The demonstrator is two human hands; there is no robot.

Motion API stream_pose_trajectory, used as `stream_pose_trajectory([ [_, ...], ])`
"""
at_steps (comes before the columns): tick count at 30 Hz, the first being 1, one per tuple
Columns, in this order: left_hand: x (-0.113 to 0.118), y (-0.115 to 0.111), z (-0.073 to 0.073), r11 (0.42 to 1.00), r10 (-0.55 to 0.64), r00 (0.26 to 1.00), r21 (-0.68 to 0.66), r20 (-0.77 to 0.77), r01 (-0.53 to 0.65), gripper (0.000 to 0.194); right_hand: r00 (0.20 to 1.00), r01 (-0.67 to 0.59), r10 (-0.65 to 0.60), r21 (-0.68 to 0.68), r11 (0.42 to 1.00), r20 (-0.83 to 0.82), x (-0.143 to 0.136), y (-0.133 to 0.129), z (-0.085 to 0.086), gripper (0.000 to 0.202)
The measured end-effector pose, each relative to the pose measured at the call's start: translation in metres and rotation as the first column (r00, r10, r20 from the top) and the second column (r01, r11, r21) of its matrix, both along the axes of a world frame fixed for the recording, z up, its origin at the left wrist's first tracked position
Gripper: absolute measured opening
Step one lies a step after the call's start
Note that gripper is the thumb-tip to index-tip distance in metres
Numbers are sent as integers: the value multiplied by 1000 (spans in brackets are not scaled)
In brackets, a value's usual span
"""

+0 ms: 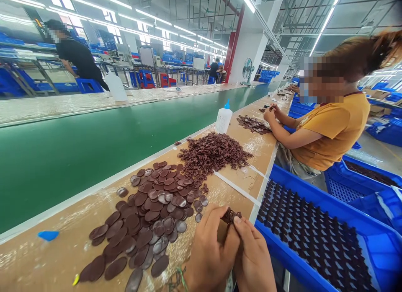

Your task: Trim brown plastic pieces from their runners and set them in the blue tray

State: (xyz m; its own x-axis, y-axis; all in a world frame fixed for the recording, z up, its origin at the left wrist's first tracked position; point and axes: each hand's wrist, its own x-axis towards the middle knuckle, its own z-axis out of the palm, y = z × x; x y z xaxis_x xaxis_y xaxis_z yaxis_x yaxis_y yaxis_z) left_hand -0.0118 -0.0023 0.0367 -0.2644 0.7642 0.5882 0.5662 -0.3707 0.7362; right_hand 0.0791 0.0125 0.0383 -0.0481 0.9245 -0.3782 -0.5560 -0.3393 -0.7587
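Observation:
Both hands meet above the near edge of the bench, fingers pinched together. Between the fingertips is a small dark brown openwork piece (pixel 230 215), curly like lace. My left hand (pixel 212 246) grips it from the left side, and my right hand (pixel 253 250) presses it with the thumb from the right. Left of them spreads a heap of flat brown oval discs (pixel 157 200), some with a shiny face. Behind lies a mound of small curly brown pieces (pixel 216 153), similar in colour and shape to the held one.
A blue tray (pixel 317 267) with rows of dark pieces stands to the right. A white bottle with a blue cap (pixel 223 119) is behind the mound. Beyond the bench runs a green belt (pixel 109 145). A co-worker in a yellow shirt (pixel 339 120) sits at the right. A blue scrap (pixel 48 235) lies left.

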Motion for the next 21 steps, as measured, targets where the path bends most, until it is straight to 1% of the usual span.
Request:
stream_pose_trajectory([
  [3,-1,0,-1,1000,18,1000,13,-21,-18,24,1000,2,-2,-4,1000,4,1,0,-1,30],
  [6,-1,0,-2,1000,13,1000,-7,-8,-13,22,1000,-7,7,-4,1000,8,0,1,-1,32],
  [11,0,0,-2,1000,-12,1000,-13,-1,12,22,1000,20,-20,0,1000,6,-1,0,-2,33],
  [17,0,2,-4,998,-48,998,-35,41,49,20,1000,-4,5,29,1000,-22,1,0,-13,27],
  [21,-2,4,-7,994,-80,995,-71,66,84,18,1000,-11,12,22,1000,-28,2,2,-14,27],
])
